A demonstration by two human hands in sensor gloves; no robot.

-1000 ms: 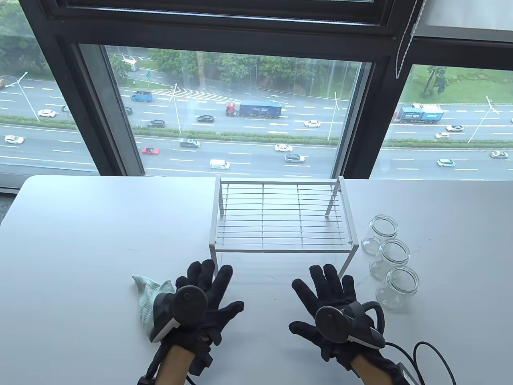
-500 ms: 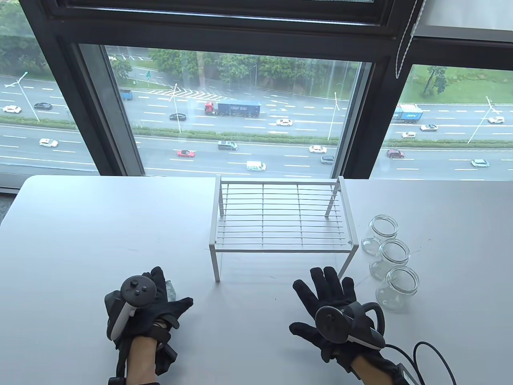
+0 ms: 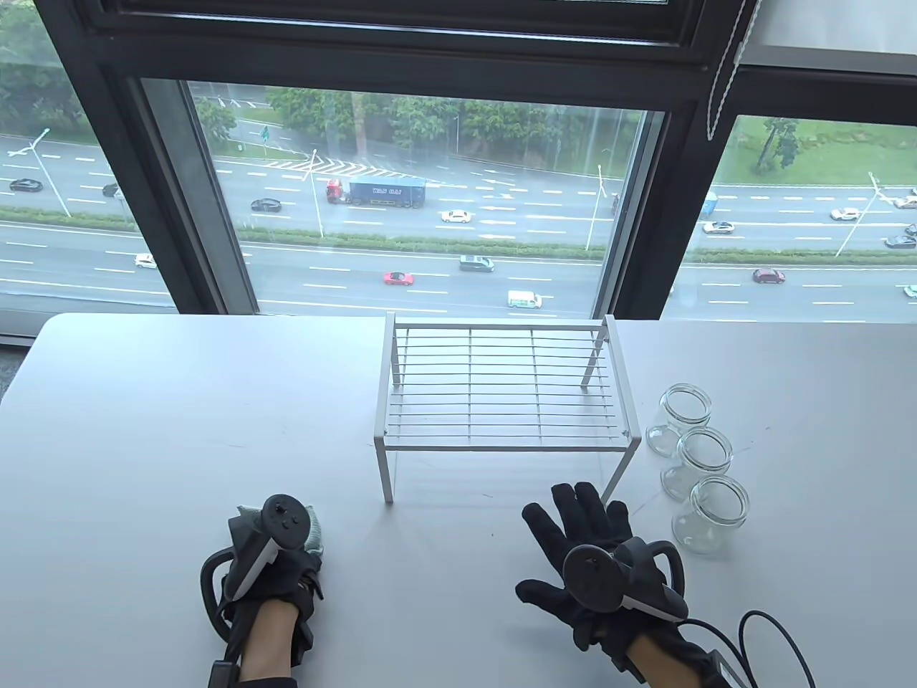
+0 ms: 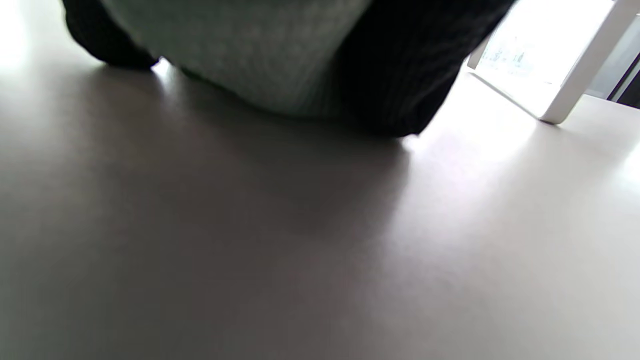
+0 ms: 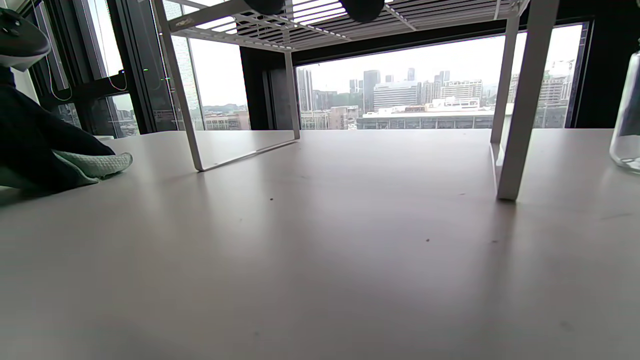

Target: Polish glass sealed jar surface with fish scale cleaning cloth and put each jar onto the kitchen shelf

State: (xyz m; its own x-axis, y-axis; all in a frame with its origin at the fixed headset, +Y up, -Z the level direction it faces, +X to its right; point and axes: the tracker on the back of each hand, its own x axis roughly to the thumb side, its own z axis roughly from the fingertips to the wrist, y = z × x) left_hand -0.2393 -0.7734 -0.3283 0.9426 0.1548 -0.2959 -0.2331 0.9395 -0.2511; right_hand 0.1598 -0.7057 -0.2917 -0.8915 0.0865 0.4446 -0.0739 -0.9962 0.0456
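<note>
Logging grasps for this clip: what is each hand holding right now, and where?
The left hand grips the bunched cloth, its fingers wrapped round its middle. The right hand holds nothing.

Three glass jars [image 3: 696,466] stand on the table [image 3: 179,401]. There is one wire shelf [image 3: 501,390] and one cloth [image 3: 313,529].

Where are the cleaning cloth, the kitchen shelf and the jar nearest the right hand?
cleaning cloth [image 3: 313,529], table view, the pale green edge showing beside the left hand.
kitchen shelf [image 3: 501,401], table view, the middle of its wire top.
nearest jar [image 3: 711,517], table view, its glass body.
</note>
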